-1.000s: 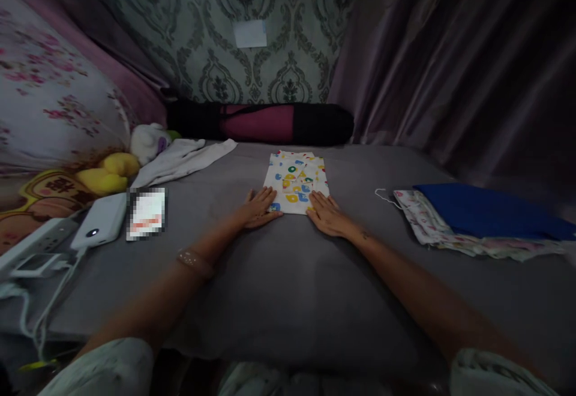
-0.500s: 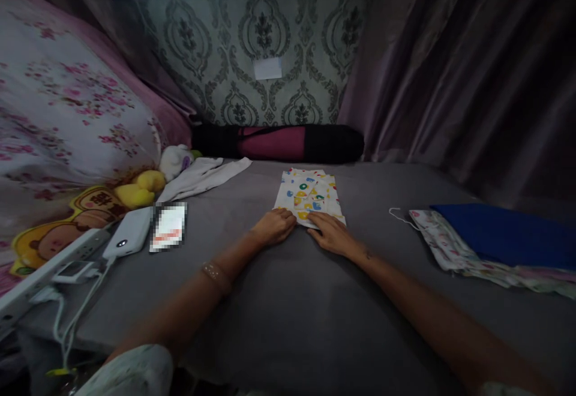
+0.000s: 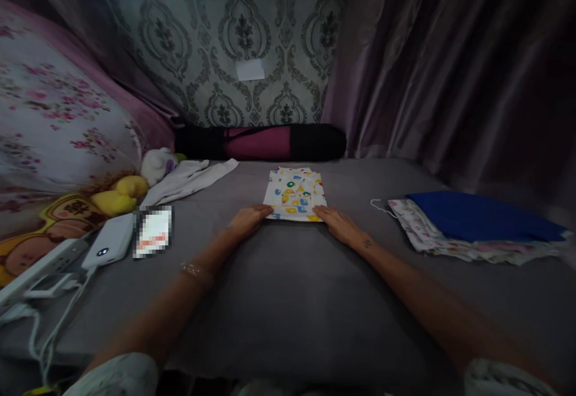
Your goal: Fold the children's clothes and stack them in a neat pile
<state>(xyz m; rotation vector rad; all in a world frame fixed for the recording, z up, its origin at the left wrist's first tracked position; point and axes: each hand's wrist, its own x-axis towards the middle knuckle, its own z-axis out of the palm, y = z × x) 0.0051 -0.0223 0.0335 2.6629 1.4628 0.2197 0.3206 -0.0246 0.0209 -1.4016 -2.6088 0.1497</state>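
Observation:
A folded white shirt point(image 3: 294, 195) with blue, yellow, green and red print lies flat on the grey bed sheet point(image 3: 279, 300), in the middle of the head view. What looks like its collar is at the far end. My left hand point(image 3: 249, 222) is at the near left corner, its fingers closed on the edge. At the near right corner, my right hand point(image 3: 337, 223) pinches the fabric between thumb and fingers. The fingertips are partly hidden by the cloth and by distance.
To the right lies a stack of folded clothes point(image 3: 418, 225) with a blue cloth point(image 3: 477, 213) on top. At left are a phone point(image 3: 153, 231), a power bank point(image 3: 109, 241), a power strip point(image 3: 42, 270), plush toys point(image 3: 119, 195) and a white garment point(image 3: 189, 183). A long black-and-pink bag point(image 3: 261, 142) lies along the wall.
My hands have moved apart, from the middle of the shirt's near edge to its two near corners. That edge now lies straighter. The view has turned slightly right.

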